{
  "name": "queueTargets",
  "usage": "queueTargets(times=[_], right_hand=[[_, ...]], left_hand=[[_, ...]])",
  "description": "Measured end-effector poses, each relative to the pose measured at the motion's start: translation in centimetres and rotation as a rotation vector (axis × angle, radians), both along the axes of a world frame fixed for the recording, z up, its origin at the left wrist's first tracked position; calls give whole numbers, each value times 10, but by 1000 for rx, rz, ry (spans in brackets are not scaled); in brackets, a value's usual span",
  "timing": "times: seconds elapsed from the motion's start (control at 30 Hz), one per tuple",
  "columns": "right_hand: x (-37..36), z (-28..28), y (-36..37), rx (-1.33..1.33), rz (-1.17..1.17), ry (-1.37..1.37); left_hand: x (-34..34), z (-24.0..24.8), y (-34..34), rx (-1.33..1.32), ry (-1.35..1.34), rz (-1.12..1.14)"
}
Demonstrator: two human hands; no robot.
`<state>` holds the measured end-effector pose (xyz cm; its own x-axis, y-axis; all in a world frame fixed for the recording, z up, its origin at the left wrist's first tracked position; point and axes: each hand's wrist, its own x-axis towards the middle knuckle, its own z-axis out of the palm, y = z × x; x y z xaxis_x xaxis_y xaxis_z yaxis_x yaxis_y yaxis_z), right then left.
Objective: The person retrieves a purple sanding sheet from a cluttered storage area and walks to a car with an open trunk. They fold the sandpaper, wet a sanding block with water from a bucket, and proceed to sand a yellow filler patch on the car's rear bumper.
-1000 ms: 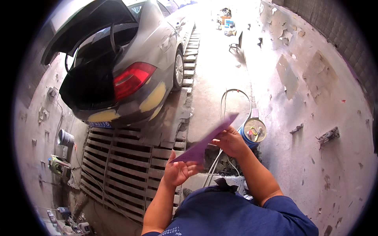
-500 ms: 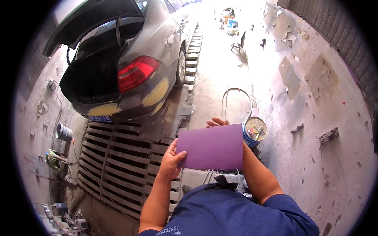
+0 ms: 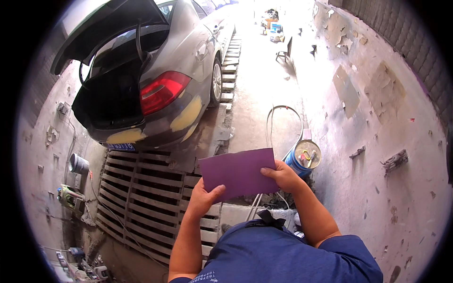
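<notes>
A matte purple sheet of sandpaper (image 3: 238,174) is stretched between my two hands in front of my body. My left hand (image 3: 203,195) grips its lower left edge, thumb on top and fingers hidden behind. At the right edge my right hand (image 3: 283,175) pinches the sheet in the same way, thumb over the face. The upper edge looks slightly bent. Beyond the sheet, to the left, stands a grey car (image 3: 184,52) with its trunk lid (image 3: 111,26) raised. Yellowish filler patches (image 3: 186,115) mark its rear bumper, below the red tail light (image 3: 165,90).
A blue bucket (image 3: 295,165) with small tools on its lid stands right of my hands, beside a looped hose (image 3: 283,107). A slatted floor grate (image 3: 141,188) lies front left. Near the left wall is a grey bucket (image 3: 78,163). A peeling wall (image 3: 358,141) runs along the right.
My right hand has come from behind the sandpaper to grip its right edge. The sheet has shifted left and tilted.
</notes>
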<state>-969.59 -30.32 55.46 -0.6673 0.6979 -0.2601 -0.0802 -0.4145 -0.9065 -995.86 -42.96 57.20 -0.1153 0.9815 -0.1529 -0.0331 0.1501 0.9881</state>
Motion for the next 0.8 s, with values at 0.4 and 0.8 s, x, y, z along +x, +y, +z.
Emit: queueTargets(times=[0.4,0.8], right_hand=[[-15,11,0,164,131,72],[-104,24,-45,761,-115,132]], left_hand=[[-33,8,3,-122,-582,-77],[56,-9,28,140,-618,178]])
